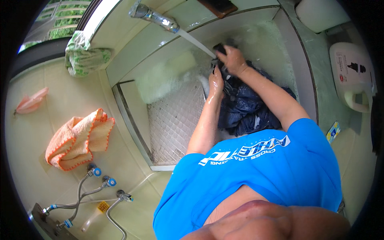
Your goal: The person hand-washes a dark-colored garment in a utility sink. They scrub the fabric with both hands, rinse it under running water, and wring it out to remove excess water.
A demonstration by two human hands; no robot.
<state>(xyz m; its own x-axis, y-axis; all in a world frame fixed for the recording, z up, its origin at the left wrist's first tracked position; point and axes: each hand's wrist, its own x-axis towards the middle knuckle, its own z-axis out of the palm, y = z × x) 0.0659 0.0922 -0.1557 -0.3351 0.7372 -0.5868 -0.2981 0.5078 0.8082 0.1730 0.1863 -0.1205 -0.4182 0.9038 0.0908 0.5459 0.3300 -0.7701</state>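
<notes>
My left hand [216,80] is closed on a bunched part of a dark, wet cloth garment [244,103], mostly navy. My right hand [235,61], just above it, grips a small black item [220,48]; blur hides whether this is a brush or a fold of dark cloth. Water runs in a stream from the chrome faucet [163,21] and lands beside both hands. The rest of the garment lies heaped in the laundry sink [306,81], under my right forearm. Cloudy, foamy water surrounds it. At the left, a ribbed washboard surface [174,126] slopes within the sink.
A brown bar-like object [220,7] rests on the back ledge. On the right stand a detergent jug [349,75] and a white container [319,15]. An orange-edged towel [79,139], a green-white cloth [85,55], valves with hoses [96,171] and a yellow-bristled brush [103,207] are at left.
</notes>
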